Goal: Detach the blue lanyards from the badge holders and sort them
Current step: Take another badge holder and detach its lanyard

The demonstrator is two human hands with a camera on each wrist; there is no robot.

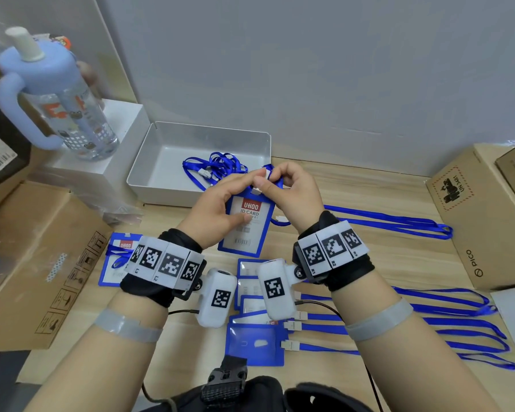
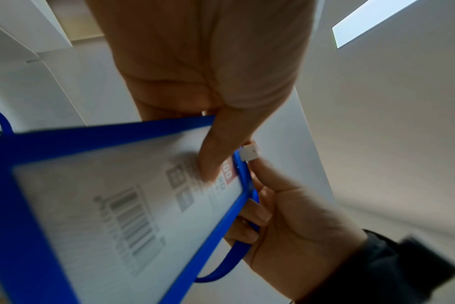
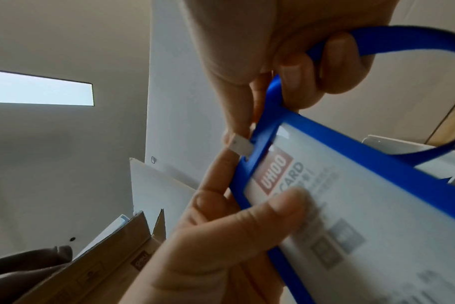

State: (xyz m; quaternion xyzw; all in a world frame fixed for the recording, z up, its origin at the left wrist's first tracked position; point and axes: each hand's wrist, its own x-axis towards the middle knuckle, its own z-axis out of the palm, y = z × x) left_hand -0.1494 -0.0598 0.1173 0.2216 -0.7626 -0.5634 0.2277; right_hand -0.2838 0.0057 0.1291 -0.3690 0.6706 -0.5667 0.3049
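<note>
You have one badge holder (image 1: 244,224) lifted above the table (image 1: 369,188), between both hands. Your left hand (image 1: 220,208) clamps it, thumb pressed on the card face. Your right hand (image 1: 292,188) pinches the white clip (image 3: 239,144) at its top edge, with the lanyard (image 3: 392,41) looped through your curled fingers. In the tray (image 1: 167,150) lies a tangle of detached lanyards, number unclear. One holder lies at left, a stack near you.
</note>
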